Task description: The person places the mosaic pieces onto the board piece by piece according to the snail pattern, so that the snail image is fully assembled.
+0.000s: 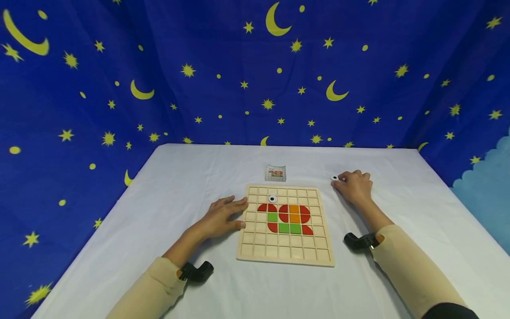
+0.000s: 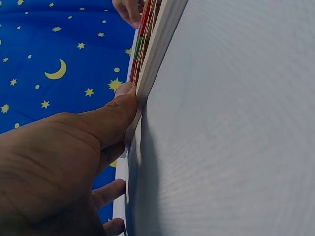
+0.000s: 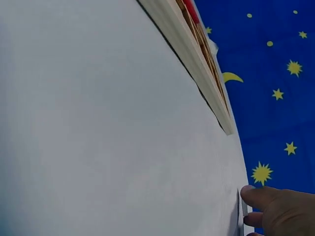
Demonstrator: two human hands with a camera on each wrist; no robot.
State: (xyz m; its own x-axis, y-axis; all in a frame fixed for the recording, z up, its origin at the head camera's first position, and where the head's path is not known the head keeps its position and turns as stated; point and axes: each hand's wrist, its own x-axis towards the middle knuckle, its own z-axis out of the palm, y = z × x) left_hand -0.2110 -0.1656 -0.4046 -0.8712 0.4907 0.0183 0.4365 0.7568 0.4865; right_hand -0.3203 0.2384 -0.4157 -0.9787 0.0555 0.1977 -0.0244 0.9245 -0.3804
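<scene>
A square wooden grid board lies on the table, holding red, green and orange tiles and a round white eye piece with a black dot. My left hand rests at the board's left edge, fingers spread, thumb and fingertips touching the rim. In the left wrist view that thumb presses against the board's side. To the right, beyond the board, my right hand pinches a second eye piece between thumb and index finger, close over the cloth. In the right wrist view, the piece is mostly hidden by the hand.
A small picture card showing a similar tile figure lies just behind the board. White cloth covers the table. A blue curtain with moons and stars hangs behind and at the sides. Black wrist cameras sit at both sleeves.
</scene>
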